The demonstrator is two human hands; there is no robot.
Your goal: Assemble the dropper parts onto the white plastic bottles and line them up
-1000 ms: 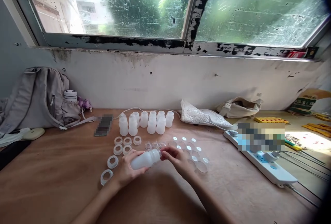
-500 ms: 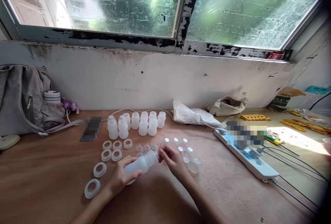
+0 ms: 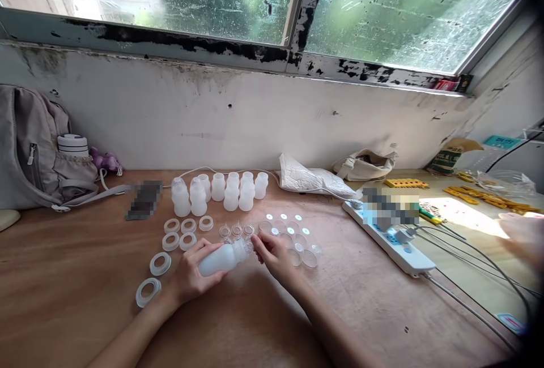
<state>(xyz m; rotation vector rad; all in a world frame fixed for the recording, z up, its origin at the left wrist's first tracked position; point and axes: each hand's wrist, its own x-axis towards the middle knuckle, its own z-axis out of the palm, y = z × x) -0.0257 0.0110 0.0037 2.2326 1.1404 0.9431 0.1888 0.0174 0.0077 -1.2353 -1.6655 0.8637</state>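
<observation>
My left hand (image 3: 189,274) is wrapped round a white plastic bottle (image 3: 219,259) held on its side above the wooden table (image 3: 85,300). My right hand (image 3: 274,252) pinches at the bottle's mouth; what is between its fingertips is too small to name. Several white rings (image 3: 160,263) lie to the left of the hands. Small clear nipples (image 3: 236,230) and clear round caps (image 3: 297,238) lie just behind and to the right of the hands. A cluster of upright white bottles (image 3: 225,191) stands further back.
A grey backpack (image 3: 34,158) leans on the wall at the left. A white power strip (image 3: 389,238) with cables lies at the right, behind it a white cloth (image 3: 312,178) and a beige bag (image 3: 365,165). Another person's hand (image 3: 525,235) shows blurred at the right edge.
The view has swung to the right, so everything has shifted left in the picture. Both hands still hold the bottle. A blurred hand has appeared at the right edge.
</observation>
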